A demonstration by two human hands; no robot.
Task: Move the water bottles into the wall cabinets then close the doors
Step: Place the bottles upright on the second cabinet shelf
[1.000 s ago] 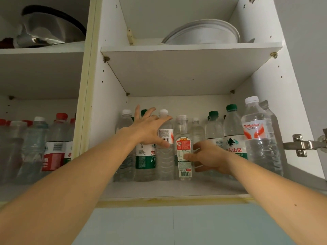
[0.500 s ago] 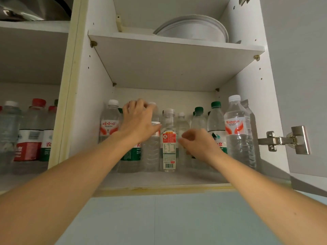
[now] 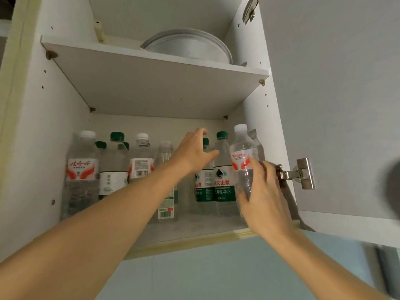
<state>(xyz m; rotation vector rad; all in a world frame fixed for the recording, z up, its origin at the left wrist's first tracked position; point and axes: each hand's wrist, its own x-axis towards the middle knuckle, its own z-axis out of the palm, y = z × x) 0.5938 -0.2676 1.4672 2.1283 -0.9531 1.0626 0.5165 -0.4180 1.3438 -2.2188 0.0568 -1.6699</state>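
Both hands shifted rightward along shelf [image 3: 194, 226] — left hand [image 3: 194, 154] spread among green-capped bottles [image 3: 224, 169], right hand [image 3: 263, 191] now curling round white-capped bottle [image 3: 242, 156] beside open door [image 3: 337, 105]; bottles shelved, doors remain.

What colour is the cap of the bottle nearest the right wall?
White cap, seen in the head view.

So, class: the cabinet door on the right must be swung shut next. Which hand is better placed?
Right. The right hand is at the rightmost bottle, beside the hinge and open door; the left hand reaches deeper among green-capped bottles.
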